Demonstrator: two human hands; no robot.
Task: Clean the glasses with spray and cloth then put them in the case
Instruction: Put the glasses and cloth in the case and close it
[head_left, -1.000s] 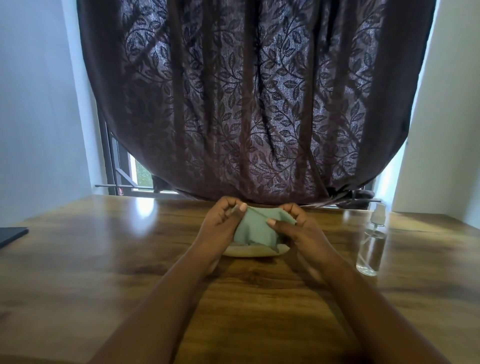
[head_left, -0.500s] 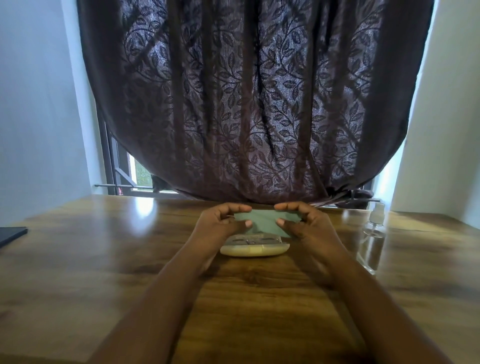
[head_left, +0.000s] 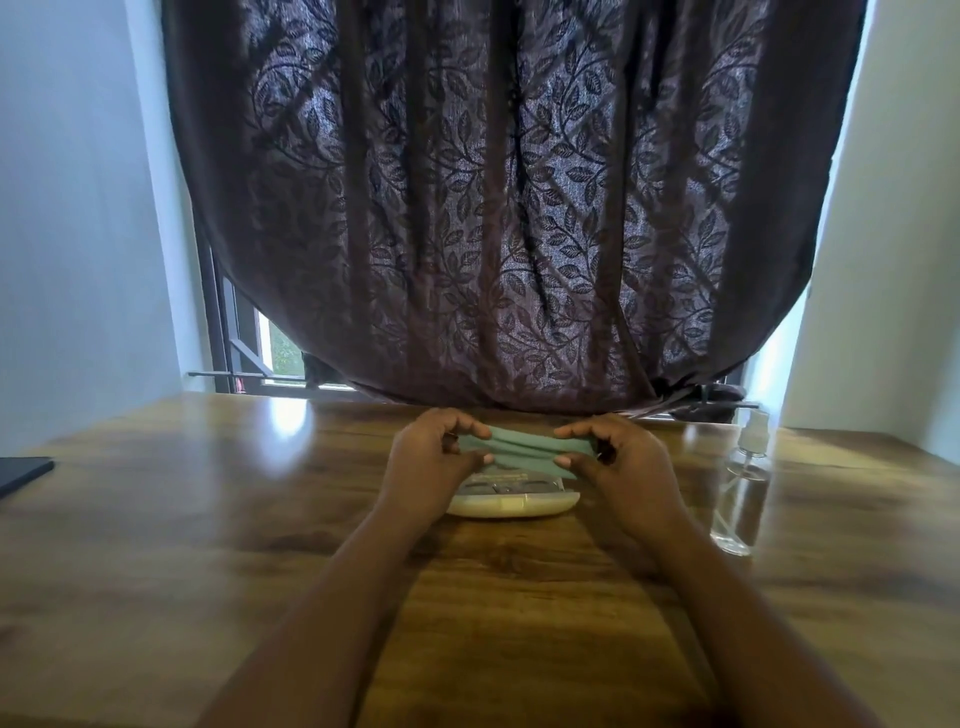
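Stretched flatter than before, green cloth (head_left: 519, 450) pinched by left hand (head_left: 434, 462) and right hand (head_left: 618, 460) over open case (head_left: 511, 500).

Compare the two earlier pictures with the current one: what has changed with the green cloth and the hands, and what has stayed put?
The green cloth, bunched between the hands a second ago, is now pulled out into a folded band. The left hand and right hand have moved apart, each keeping its end pinched. The cream case, spray bottle and table have not moved.
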